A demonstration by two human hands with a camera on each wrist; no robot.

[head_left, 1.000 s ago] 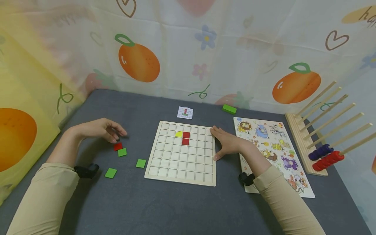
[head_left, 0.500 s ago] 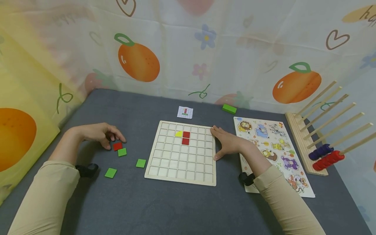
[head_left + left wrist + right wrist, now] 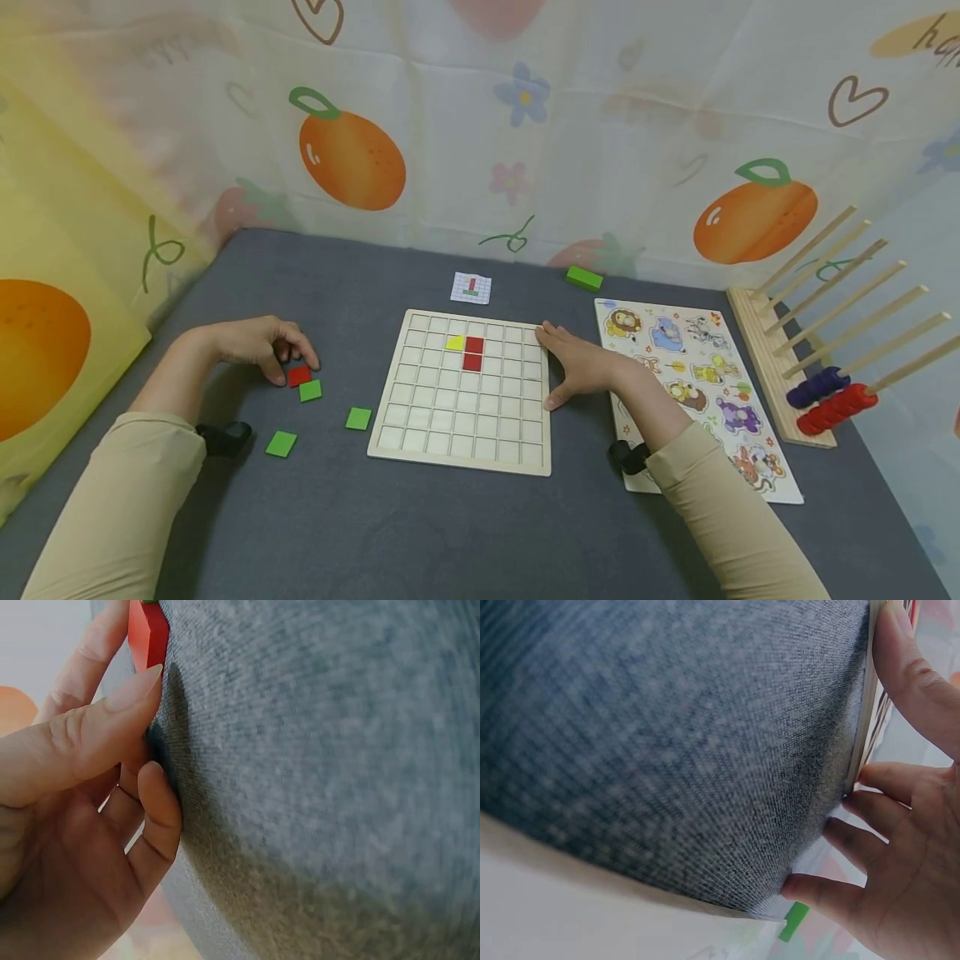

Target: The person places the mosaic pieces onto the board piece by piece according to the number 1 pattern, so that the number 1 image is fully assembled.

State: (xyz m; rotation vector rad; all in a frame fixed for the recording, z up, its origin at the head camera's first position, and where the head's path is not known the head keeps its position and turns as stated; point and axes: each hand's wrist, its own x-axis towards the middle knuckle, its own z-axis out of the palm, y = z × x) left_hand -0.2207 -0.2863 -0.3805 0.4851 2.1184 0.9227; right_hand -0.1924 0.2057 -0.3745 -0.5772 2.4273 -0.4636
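A red square tile (image 3: 299, 377) lies on the table between the thumb and index finger of my left hand (image 3: 251, 342). In the left wrist view the thumb tip meets an edge of the red tile (image 3: 148, 634), and the other fingers curl below. Against its corner is a green tile (image 3: 311, 390). A pale gridded board (image 3: 435, 417) holds two red tiles (image 3: 472, 353) and a yellow tile (image 3: 454, 342). My right hand (image 3: 581, 362) rests along the board's right edge, fingers spread; in the right wrist view its fingertips touch the rim (image 3: 863, 727).
Two more green tiles (image 3: 282, 444) lie left of the board. Behind it are a small pattern card (image 3: 471, 288) and a green block (image 3: 584, 278). An animal puzzle board (image 3: 686, 358) sits under the right forearm, beside a wooden peg rack (image 3: 780, 367) with blue and red beads.
The left hand has come down and slightly toward me, so its thumb and index finger now flank the red tile. The right hand stays in place on the board's edge.
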